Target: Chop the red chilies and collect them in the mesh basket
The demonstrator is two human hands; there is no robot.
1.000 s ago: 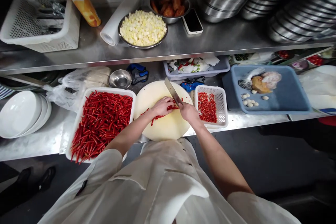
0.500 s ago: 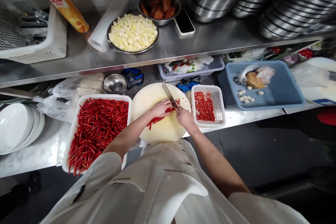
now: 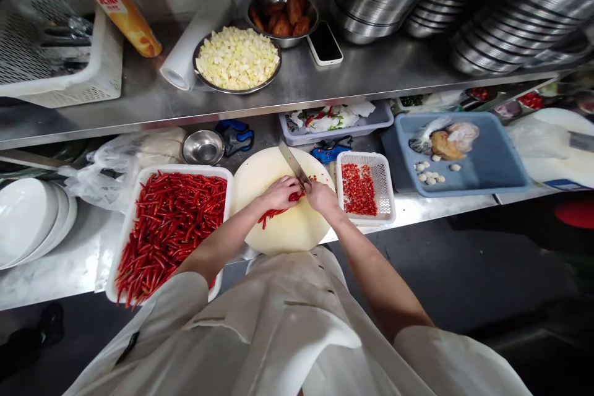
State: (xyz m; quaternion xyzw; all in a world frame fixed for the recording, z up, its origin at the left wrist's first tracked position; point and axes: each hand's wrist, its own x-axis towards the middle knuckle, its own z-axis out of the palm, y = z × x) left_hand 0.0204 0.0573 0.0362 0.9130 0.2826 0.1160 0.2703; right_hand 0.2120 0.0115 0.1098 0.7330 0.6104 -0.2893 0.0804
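Reading from the round cutting board (image 3: 297, 236), with 12 o'clock pointing away from the person: the left hand (image 3: 282, 192) has its fingers curled down on a bunch of red chillies (image 3: 273, 215), whose loose ends stick out at its 7 o'clock. The right hand (image 3: 321, 199) is wrapped round the handle of a knife (image 3: 293, 163), its blade slanting towards 11 o'clock, just beside the left fingertips.

Space is tight. At 3 o'clock a white perforated basket (image 3: 384, 179) of chopped chilli stands close to the board's edge; at 9 o'clock a large white tub (image 3: 229, 193) heaped with whole chillies comes right up near it, under the left forearm. A small steel bowl (image 3: 203, 147) sits at 10 o'clock, a blue-and-black item (image 3: 236, 137) at 11, and a lilac tray (image 3: 335, 134) at 1, partly hidden by the steel shelf (image 3: 320, 83) crossing at 12. On that shelf are diced pale pieces (image 3: 237, 57) in a dish and 1 phone (image 3: 325, 43). A blue tub (image 3: 492, 167) stands farther off, between 2 and 3.
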